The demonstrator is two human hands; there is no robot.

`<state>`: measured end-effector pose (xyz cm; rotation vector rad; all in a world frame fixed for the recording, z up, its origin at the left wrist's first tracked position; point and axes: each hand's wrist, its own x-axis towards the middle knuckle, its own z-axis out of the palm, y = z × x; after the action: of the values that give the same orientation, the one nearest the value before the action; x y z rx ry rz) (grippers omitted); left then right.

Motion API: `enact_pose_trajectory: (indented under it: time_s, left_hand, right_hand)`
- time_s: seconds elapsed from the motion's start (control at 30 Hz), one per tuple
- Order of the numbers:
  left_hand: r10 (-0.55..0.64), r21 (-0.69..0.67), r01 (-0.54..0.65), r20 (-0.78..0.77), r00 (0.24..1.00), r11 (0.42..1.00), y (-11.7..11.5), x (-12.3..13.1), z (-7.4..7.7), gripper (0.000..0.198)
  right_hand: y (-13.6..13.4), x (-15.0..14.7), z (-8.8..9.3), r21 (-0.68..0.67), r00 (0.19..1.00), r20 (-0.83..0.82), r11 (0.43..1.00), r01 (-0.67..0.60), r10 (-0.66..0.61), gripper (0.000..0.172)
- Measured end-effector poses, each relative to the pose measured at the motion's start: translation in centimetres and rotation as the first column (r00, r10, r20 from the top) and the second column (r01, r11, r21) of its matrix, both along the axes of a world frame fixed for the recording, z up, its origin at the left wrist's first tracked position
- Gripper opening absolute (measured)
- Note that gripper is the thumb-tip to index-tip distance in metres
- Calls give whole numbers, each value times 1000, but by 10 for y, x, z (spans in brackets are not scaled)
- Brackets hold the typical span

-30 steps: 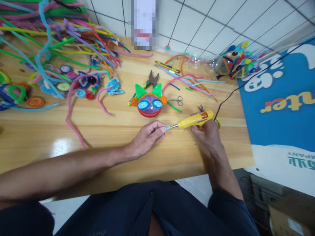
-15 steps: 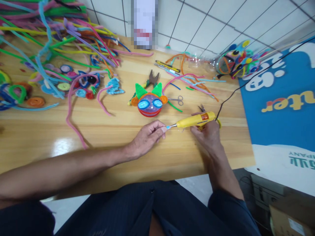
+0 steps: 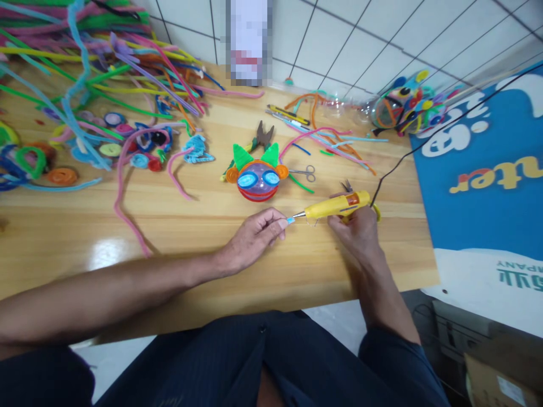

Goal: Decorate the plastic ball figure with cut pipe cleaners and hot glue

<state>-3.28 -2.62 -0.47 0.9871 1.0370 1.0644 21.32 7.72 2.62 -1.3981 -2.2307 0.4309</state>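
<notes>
Pale wood-grain table [image 3: 203,223] spans your view, with a blue printed board [image 3: 462,226] beside its right-hand end. Chenille stems [image 3: 106,34] in many colours are heaped across the far left corner.

Your left forearm [image 3: 139,288] enters from the lower left and lies nearly level across the near side of the table. Your right forearm [image 3: 388,291] rises from the lower right, slanting leftward to the wrist.

Your left hand [image 3: 254,234] is turned back upward, thumb toward you; thumb and forefinger are closed in a pinch on a small light-blue piece [image 3: 291,221], the other fingers curled behind. Your right hand [image 3: 360,229] is wrapped in a fist around the handle of a yellow hot glue gun [image 3: 337,206], knuckles facing away from your body.

Just beyond your left hand stands an animal-head ornament [image 3: 258,181] with green ears, light-blue eyes and a red mouth. The glue gun is held almost level, its metal nozzle aimed left at your pinch. Pliers [image 3: 265,135] lie behind the ornament; scissors [image 3: 311,174] lie to its right. Smallest, the light-blue piece projects from your fingertips at the nozzle's tip; whether the two touch is too fine to tell.
</notes>
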Motion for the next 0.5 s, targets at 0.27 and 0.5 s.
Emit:
enact_pose_trajectory:
  time_s: [0.27, 0.5]
  left_hand:
    - [2, -14, -2, -15, 1000, 1000, 0, 0, 2, 35]
    - [3, -16, -3, -10, 1000, 1000, 0, 0, 1, 35]
  right_hand:
    - [-2, -1, 5, 6, 1000, -1, 1000, -16, 16, 31]
    - [-1, 3, 3, 8, 1000, 23, 1000, -5, 5, 32]
